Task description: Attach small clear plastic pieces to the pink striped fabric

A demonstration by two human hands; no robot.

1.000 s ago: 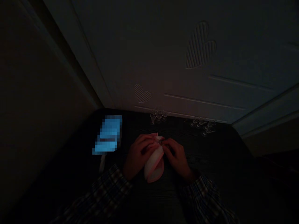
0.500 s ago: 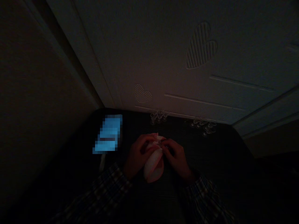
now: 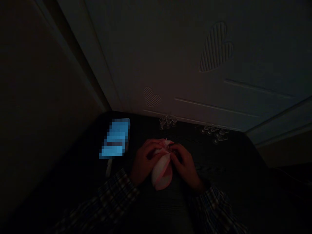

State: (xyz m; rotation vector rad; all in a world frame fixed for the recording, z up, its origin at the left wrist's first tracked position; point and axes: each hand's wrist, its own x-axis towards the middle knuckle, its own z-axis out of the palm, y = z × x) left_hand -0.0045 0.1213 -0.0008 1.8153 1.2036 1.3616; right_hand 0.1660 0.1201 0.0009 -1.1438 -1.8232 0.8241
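Both hands meet at a pink-and-white cloth above the dark table. My left hand is closed on the cloth's upper left part, fingers curled over it. My right hand pinches at the upper right of the cloth, where it bunches together. A small glinting thing shows between the cloth and my right fingers; the dim light hides what it is. The lower end of the cloth hangs in loose folds toward me.
Several small stemmed glasses stand by the back wall, and another group of glasses stands farther right. A lit, pixelated screen is at the left, with a pale strip below it. The wall bears raised hearts.
The whole view has shifted slightly, so things sit a little farther right. Both hands keep their hold at the cloth, with only slight finger movement.
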